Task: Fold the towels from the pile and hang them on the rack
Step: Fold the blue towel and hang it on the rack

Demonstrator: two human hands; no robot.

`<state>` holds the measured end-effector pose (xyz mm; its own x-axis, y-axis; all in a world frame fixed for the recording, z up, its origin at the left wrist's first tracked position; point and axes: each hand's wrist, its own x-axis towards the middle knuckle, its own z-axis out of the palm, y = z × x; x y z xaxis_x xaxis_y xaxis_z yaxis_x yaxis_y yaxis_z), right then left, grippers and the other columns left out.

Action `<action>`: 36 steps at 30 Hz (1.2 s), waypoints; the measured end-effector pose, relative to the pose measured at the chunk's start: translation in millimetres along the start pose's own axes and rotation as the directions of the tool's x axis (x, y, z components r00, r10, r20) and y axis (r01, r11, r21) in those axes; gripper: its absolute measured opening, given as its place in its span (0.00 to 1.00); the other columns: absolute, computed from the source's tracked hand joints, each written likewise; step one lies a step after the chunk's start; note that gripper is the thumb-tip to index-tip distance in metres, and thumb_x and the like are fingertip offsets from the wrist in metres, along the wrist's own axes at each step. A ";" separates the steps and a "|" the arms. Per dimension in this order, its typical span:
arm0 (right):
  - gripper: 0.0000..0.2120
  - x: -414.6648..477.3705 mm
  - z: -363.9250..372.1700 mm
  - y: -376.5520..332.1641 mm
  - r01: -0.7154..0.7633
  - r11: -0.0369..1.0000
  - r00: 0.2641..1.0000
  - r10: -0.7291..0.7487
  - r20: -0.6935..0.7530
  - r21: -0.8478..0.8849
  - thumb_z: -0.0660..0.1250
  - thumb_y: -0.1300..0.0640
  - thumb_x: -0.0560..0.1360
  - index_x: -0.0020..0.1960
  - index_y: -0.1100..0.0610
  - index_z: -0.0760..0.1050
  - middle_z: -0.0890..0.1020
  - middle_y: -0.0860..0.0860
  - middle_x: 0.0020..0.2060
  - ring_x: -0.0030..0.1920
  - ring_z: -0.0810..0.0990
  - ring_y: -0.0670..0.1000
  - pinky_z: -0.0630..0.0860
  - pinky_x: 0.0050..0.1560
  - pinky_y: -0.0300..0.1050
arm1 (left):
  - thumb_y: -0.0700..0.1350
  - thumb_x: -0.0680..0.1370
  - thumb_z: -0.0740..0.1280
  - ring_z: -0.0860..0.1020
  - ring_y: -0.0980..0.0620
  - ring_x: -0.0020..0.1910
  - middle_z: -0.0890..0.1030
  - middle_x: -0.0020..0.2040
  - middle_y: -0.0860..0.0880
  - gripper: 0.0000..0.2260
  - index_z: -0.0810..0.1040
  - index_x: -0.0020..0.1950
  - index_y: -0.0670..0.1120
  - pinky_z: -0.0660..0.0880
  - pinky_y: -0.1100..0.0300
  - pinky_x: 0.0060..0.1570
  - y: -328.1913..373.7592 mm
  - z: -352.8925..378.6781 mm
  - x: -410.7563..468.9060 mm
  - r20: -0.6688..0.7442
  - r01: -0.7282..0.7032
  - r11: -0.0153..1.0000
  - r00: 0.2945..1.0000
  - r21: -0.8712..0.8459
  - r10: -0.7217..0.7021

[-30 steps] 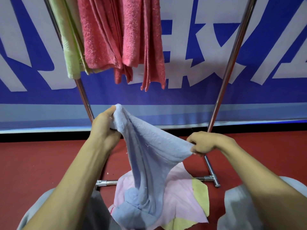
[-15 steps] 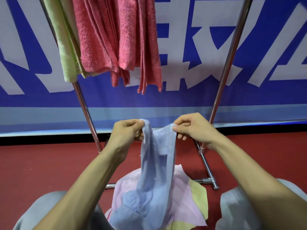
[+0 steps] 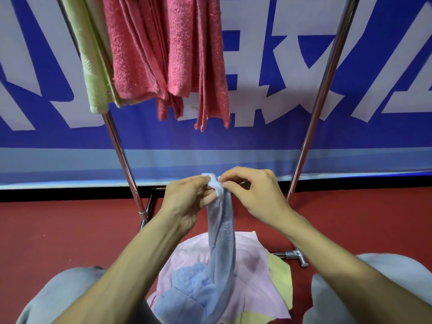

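Both hands have come together. A second ago the left hand (image 3: 185, 202) and the right hand (image 3: 256, 195) held the blue towel (image 3: 222, 232) spread apart. Now its two top corners meet, pinched in the fingers (image 3: 199, 183) of each hand, low in front of the rack (image 3: 326, 90). The towel hangs doubled in a narrow strip. Its lower end is bunched on the pile (image 3: 254, 274) of pink and yellow towels, which lies on the red floor (image 3: 70, 242) between the person's knees (image 3: 58, 298). That looks like the first fold made. The strip probably needs lifting clear and smoothing before it joins the red towels (image 3: 163, 54) and green towel (image 3: 92, 71) already hanging.
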<state>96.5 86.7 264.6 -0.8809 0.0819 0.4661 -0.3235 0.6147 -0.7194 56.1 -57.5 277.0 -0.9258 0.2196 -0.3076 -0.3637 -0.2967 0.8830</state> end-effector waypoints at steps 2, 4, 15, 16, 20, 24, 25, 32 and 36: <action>0.04 -0.6 1.9 1.2 0.015 1.000 0.999 -0.015 -0.031 -0.020 0.71 0.63 0.72 0.44 0.56 0.84 0.86 0.45 0.39 0.40 0.82 0.41 0.76 0.46 0.34 | 0.31 0.77 0.64 0.78 0.54 0.23 0.78 0.24 0.47 0.06 0.77 0.40 0.35 0.77 0.65 0.25 1.0 0.8 -1.9 -0.030 0.036 0.997 0.999 -0.075 -0.038; 0.04 -0.8 3.2 2.2 0.030 0.999 0.998 -0.032 -0.059 -0.030 0.71 0.62 0.72 0.44 0.56 0.84 0.86 0.45 0.40 0.41 0.83 0.41 0.77 0.47 0.36 | 0.31 0.77 0.64 0.80 0.53 0.24 0.80 0.25 0.45 0.05 0.76 0.41 0.34 0.78 0.64 0.26 1.9 -0.3 -1.8 -0.049 0.072 0.989 0.996 -0.127 -0.078; 0.15 -6.6 11.9 0.0 0.223 0.944 0.973 -0.230 -0.002 -0.244 0.74 0.47 0.64 0.45 0.56 0.83 0.85 0.48 0.39 0.40 0.82 0.48 0.79 0.42 0.45 | 0.31 0.76 0.64 0.80 0.48 0.29 0.76 0.30 0.42 0.05 0.75 0.40 0.34 0.81 0.58 0.33 -2.6 -4.7 0.1 -0.068 0.170 0.948 0.979 -0.268 -0.194; 0.12 -6.0 11.8 1.3 0.234 0.937 0.970 -0.244 -0.005 -0.260 0.74 0.50 0.65 0.44 0.56 0.84 0.85 0.48 0.39 0.39 0.82 0.49 0.79 0.42 0.46 | 0.30 0.76 0.64 0.80 0.49 0.26 0.75 0.32 0.41 0.05 0.75 0.40 0.34 0.81 0.58 0.32 -3.0 -4.9 0.4 -0.077 0.169 0.947 0.977 -0.274 -0.197; 0.06 0.6 2.3 7.4 0.253 0.929 0.968 -0.245 0.061 -0.272 0.71 0.56 0.70 0.43 0.57 0.84 0.85 0.49 0.39 0.39 0.83 0.49 0.78 0.43 0.45 | 0.30 0.75 0.65 0.79 0.51 0.32 0.77 0.29 0.42 0.04 0.75 0.40 0.33 0.81 0.59 0.31 -3.2 -4.1 1.6 -0.058 0.161 0.950 0.982 -0.268 -0.182; 0.04 6.9 -12.3 13.5 0.236 0.917 0.970 -0.201 0.141 -0.321 0.68 0.58 0.72 0.42 0.56 0.80 0.83 0.48 0.36 0.36 0.78 0.49 0.75 0.42 0.42 | 0.33 0.75 0.67 0.83 0.43 0.34 0.76 0.33 0.42 0.03 0.75 0.42 0.34 0.82 0.58 0.34 -4.6 -6.7 3.0 0.007 0.188 0.964 0.982 -0.189 -0.190; 0.03 8.5 -15.9 15.1 0.219 0.917 0.973 -0.181 0.142 -0.333 0.67 0.58 0.73 0.41 0.56 0.79 0.82 0.47 0.35 0.35 0.76 0.48 0.74 0.41 0.42 | 0.34 0.76 0.67 0.83 0.43 0.34 0.76 0.33 0.43 0.03 0.76 0.42 0.36 0.82 0.57 0.34 -4.1 -7.0 2.5 0.029 0.190 0.974 0.982 -0.124 -0.188; 0.06 16.5 -38.3 21.6 0.132 0.922 0.989 -0.100 0.106 -0.363 0.66 0.65 0.72 0.40 0.57 0.78 0.80 0.46 0.34 0.36 0.73 0.44 0.67 0.41 0.29 | 0.38 0.77 0.64 0.77 0.52 0.34 0.80 0.37 0.47 0.05 0.80 0.45 0.45 0.73 0.66 0.34 -1.7 -14.0 9.1 0.164 -0.254 0.765 0.967 0.592 0.194; 0.07 15.5 -44.1 22.2 0.157 0.901 0.977 -0.080 0.199 -0.405 0.66 0.64 0.73 0.43 0.55 0.80 0.83 0.47 0.39 0.41 0.79 0.47 0.73 0.45 0.40 | 0.37 0.76 0.69 0.78 0.55 0.44 0.81 0.45 0.49 0.06 0.81 0.50 0.47 0.73 0.64 0.45 -2.3 -15.1 9.7 0.340 -0.298 0.794 0.932 0.530 0.124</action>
<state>90.9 136.2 278.6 -0.9033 -0.1257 0.4102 -0.2897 0.8840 -0.3669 46.4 -68.7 266.7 -0.8734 0.4837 -0.0570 0.0419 0.1912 0.9807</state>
